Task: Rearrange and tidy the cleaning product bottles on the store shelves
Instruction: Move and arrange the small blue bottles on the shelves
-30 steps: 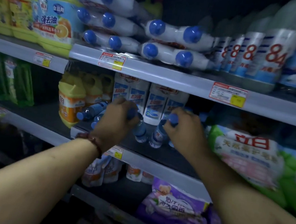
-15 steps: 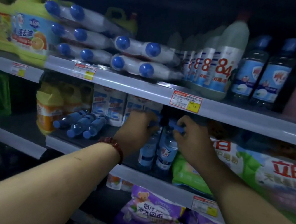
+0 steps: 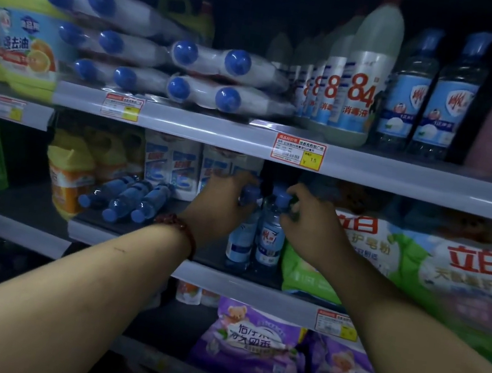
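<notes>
Dim store shelving fills our view, and much of it is hard to read: the far left and right edges blur, the top row fades into shadow, and our forearms cover part of the bottom shelf. On the middle shelf [image 3: 133, 241] two upright blue-capped bottles stand side by side near the front lip. Our left hand [image 3: 222, 205] hides the shoulder of the left bottle [image 3: 240, 240], its fingers [image 3: 241, 176] curled round the blue cap. Our right hand [image 3: 309, 228] takes the right bottle [image 3: 270, 238] the same way, pinching its cap. How firmly either grip closes we cannot tell, since the backs of both hands face us. The right bottle sits just beside a green detergent bag [image 3: 312, 271], so that side is tight. To the left, bare shelf lies between the left bottle and three lying bottles [image 3: 127, 196], caps toward us, near a yellow jug [image 3: 69, 177]. White pouches [image 3: 170, 164] stand behind, and the upper shelf rail [image 3: 215, 126] hangs close above both caps.
</notes>
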Demonstrator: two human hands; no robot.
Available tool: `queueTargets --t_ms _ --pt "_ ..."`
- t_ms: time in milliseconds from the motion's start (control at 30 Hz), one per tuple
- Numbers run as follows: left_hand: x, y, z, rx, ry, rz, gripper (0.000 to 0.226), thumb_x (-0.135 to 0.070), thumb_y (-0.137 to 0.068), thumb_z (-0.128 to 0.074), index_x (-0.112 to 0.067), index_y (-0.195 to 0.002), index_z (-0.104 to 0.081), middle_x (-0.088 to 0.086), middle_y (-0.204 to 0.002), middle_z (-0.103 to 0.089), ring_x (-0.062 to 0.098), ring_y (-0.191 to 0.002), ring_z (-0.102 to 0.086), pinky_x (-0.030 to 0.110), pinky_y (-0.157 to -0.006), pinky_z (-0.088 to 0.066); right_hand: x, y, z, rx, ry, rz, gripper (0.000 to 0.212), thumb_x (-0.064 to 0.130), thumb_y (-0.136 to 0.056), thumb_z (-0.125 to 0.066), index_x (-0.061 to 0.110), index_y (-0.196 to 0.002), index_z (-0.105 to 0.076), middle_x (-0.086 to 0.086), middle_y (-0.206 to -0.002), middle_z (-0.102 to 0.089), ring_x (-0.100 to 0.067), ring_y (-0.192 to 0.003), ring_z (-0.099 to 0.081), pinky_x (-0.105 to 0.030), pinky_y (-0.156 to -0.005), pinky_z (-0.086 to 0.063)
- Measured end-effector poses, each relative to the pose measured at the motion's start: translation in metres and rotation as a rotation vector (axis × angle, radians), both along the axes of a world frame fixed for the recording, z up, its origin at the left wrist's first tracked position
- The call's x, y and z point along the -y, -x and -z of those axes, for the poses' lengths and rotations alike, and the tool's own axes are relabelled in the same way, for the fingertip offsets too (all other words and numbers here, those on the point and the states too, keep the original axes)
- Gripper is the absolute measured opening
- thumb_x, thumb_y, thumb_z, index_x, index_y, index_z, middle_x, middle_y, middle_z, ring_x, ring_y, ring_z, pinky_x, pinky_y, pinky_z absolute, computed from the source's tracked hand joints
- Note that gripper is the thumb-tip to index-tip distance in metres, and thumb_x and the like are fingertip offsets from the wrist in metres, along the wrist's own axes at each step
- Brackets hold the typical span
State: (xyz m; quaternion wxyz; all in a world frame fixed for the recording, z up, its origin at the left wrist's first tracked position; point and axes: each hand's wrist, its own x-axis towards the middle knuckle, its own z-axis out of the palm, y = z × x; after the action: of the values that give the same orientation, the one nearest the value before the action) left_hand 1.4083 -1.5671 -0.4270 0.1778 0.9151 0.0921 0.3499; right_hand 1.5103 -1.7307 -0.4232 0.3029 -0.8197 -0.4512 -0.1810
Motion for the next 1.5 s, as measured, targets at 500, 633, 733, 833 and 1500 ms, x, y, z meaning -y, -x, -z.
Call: queueTargets --t_ms 500,633,733,833,1500 --pt "-0.086 0.13 0.035 -0.309 -0.146 -0.416 0.05 -0.051 -0.083 -0.063 -0.023 -0.124 -0.054 0.008 -0.123 -0.061 0.034 -0.112 -0.062 0.043 -0.087 -0.054 -0.058 0.083 0.018 0.159 0.162 -0.236 0.048 0.032 -0.092 -0.064 0.019 -0.136 -0.048 -0.001 -0.136 -0.047 -0.026 -0.123 -0.049 -0.041 -0.094 -0.047" --pt "-0.13 0.165 0.054 -0.364 -0.132 -0.522 0.053 -0.045 -0.088 -0.063 -0.023 -0.134 -0.051 0.008 -0.134 -0.056 0.034 -0.117 -0.06 0.042 -0.091 -0.051 -0.102 0.097 0.037 0.12 0.22 -0.265 0.048 0.036 -0.094 -0.062 0.02 -0.137 -0.047 0.0 -0.135 -0.043 -0.024 -0.117 -0.05 -0.042 -0.092 -0.047" --pt "-0.159 0.177 0.067 -0.356 -0.119 -0.556 0.055 -0.046 -0.089 -0.062 -0.025 -0.138 -0.049 0.008 -0.128 -0.061 0.033 -0.112 -0.062 0.04 -0.086 -0.051 -0.139 0.103 0.052 0.05 0.257 -0.283 0.051 0.036 -0.095 -0.062 0.02 -0.14 -0.046 -0.002 -0.132 -0.042 -0.026 -0.111 -0.054 -0.042 -0.092 -0.048" --pt "-0.18 0.175 0.076 -0.319 -0.117 -0.535 0.052 -0.046 -0.09 -0.062 -0.023 -0.135 -0.05 0.007 -0.123 -0.064 0.03 -0.107 -0.064 0.039 -0.083 -0.053 -0.174 0.106 0.061 0.001 0.303 -0.293 0.05 0.034 -0.095 -0.061 0.024 -0.142 -0.045 -0.003 -0.131 -0.046 -0.026 -0.111 -0.056 -0.042 -0.091 -0.05" --pt "-0.216 0.108 0.094 -0.331 -0.18 -0.327 0.05 -0.032 -0.089 -0.06 -0.019 -0.132 -0.037 0.013 -0.111 -0.066 0.038 -0.097 -0.065 0.041 -0.066 -0.054 -0.273 0.101 0.082 0.067 0.447 -0.12 0.03 0.021 -0.095 -0.054 0.021 -0.125 -0.049 -0.014 -0.11 -0.064 -0.036 -0.095 -0.064 -0.04 -0.073 -0.055"
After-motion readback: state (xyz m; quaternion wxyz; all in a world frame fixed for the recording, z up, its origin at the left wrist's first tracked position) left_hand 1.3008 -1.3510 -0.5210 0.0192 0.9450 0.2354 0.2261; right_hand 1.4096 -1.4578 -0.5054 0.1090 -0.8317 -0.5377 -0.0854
